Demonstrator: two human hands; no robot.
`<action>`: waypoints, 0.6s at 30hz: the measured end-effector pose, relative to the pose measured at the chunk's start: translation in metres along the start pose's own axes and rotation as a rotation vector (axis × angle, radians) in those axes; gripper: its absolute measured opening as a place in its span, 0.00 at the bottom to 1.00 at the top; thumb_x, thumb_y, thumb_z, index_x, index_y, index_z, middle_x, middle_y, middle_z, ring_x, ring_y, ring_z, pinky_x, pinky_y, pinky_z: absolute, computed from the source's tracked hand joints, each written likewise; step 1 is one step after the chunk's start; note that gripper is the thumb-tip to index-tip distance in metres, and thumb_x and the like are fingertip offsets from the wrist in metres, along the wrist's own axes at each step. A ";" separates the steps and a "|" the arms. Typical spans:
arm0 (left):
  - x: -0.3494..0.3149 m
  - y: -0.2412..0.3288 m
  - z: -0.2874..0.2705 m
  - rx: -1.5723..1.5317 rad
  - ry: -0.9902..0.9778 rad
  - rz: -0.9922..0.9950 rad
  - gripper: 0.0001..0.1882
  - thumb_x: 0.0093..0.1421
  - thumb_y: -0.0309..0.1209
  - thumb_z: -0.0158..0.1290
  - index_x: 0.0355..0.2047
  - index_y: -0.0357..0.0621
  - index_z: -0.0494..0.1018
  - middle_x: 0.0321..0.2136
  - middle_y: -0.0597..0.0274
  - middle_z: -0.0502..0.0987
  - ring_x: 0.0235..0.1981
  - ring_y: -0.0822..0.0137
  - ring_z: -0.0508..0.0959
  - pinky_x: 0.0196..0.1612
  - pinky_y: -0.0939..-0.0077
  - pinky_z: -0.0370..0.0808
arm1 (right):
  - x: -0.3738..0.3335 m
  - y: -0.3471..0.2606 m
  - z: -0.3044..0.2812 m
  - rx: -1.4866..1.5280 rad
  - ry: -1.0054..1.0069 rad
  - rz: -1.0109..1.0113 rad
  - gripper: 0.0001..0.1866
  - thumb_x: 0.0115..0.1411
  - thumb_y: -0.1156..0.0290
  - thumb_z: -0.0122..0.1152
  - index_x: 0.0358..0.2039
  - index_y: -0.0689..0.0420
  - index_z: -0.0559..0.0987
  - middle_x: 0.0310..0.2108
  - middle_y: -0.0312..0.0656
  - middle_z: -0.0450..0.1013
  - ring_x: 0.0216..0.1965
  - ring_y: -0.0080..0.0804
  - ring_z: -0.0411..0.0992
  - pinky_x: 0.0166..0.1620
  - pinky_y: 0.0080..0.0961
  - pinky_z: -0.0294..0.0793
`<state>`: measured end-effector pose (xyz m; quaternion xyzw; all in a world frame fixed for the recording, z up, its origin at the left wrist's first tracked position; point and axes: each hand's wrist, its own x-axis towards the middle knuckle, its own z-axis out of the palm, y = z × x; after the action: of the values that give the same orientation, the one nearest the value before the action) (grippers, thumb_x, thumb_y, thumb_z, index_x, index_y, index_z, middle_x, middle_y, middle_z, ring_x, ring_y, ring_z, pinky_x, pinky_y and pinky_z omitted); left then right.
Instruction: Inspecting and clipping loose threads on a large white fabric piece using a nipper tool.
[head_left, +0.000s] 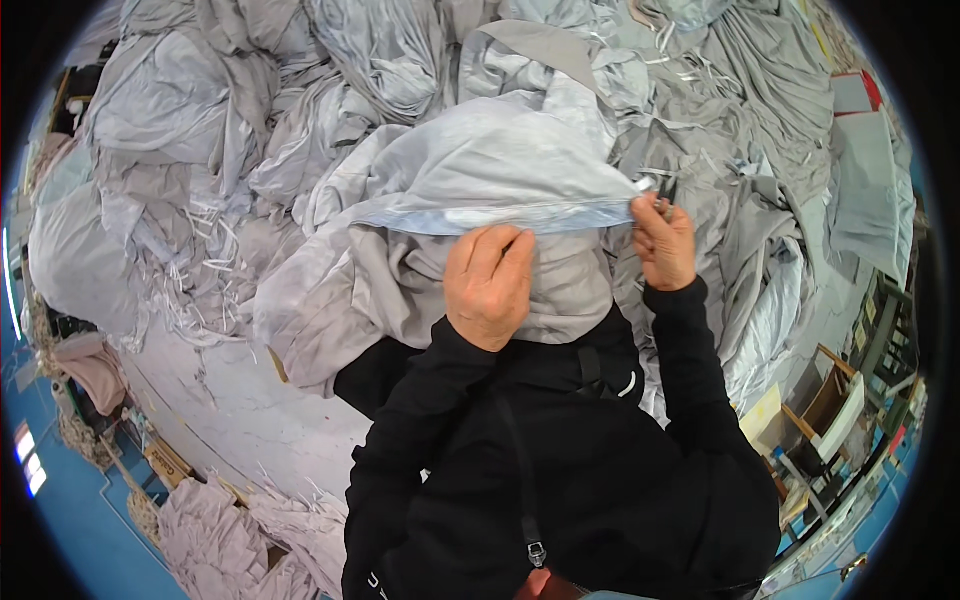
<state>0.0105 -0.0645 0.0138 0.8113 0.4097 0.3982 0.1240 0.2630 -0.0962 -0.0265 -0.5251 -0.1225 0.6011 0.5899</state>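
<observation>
Across my lap lies a large light grey-blue cloth [510,160], its folded hem [430,219] drawn out in a nearly straight line. My left hand [488,285] pinches the lower edge of this hem near its middle, fingertips together. At the hem's right end my right hand [663,242] has its fingers closed on the corner. Small dark thread snips [668,188] stick up from that same hand, blades pointing away from me; their handles are mostly hidden by the fingers. A short white strip shows beside the corner.
Heaped grey and pale blue cloths [180,110] with loose white ties surround me on a pale marbled surface [230,395]. More cloth [215,535] lies at lower left. On the right stand a wooden-framed chair [835,400] and a draped grey cloth [868,190].
</observation>
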 end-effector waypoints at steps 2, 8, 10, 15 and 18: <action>-0.002 -0.001 -0.002 0.005 0.027 -0.007 0.14 0.47 0.18 0.60 0.37 0.37 0.79 0.36 0.57 0.77 0.38 0.56 0.77 0.40 0.66 0.75 | 0.005 -0.008 -0.016 -0.020 0.008 -0.010 0.04 0.64 0.74 0.63 0.34 0.51 0.76 0.23 0.25 0.67 0.15 0.10 0.54 0.16 0.11 0.48; -0.015 -0.012 -0.013 0.004 0.137 -0.175 0.14 0.47 0.17 0.60 0.37 0.36 0.79 0.38 0.54 0.77 0.37 0.54 0.78 0.39 0.66 0.76 | 0.026 -0.028 -0.052 -0.132 0.054 -0.046 0.04 0.63 0.73 0.64 0.34 0.53 0.77 0.23 0.27 0.68 0.15 0.11 0.54 0.16 0.10 0.48; -0.015 -0.022 -0.020 0.077 0.168 -0.232 0.13 0.49 0.17 0.60 0.38 0.36 0.79 0.39 0.54 0.78 0.36 0.53 0.78 0.39 0.65 0.75 | 0.033 -0.033 -0.062 -0.152 0.047 -0.054 0.04 0.63 0.73 0.65 0.34 0.53 0.77 0.23 0.27 0.69 0.15 0.10 0.54 0.16 0.10 0.48; -0.021 -0.039 -0.033 0.125 0.151 -0.258 0.12 0.50 0.17 0.59 0.37 0.38 0.78 0.39 0.56 0.79 0.36 0.54 0.77 0.38 0.65 0.74 | 0.053 -0.046 -0.076 -0.207 0.079 -0.097 0.03 0.63 0.73 0.65 0.35 0.54 0.78 0.24 0.27 0.69 0.15 0.10 0.55 0.15 0.11 0.49; -0.027 -0.042 -0.039 0.109 0.141 -0.350 0.12 0.50 0.18 0.59 0.37 0.38 0.78 0.39 0.57 0.79 0.37 0.54 0.77 0.39 0.65 0.74 | 0.066 -0.055 -0.088 -0.238 0.079 -0.104 0.03 0.63 0.72 0.65 0.36 0.55 0.79 0.22 0.26 0.68 0.14 0.10 0.54 0.15 0.11 0.48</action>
<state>-0.0519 -0.0633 0.0028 0.7033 0.5730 0.4038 0.1180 0.3794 -0.0679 -0.0535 -0.6075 -0.1970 0.5297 0.5581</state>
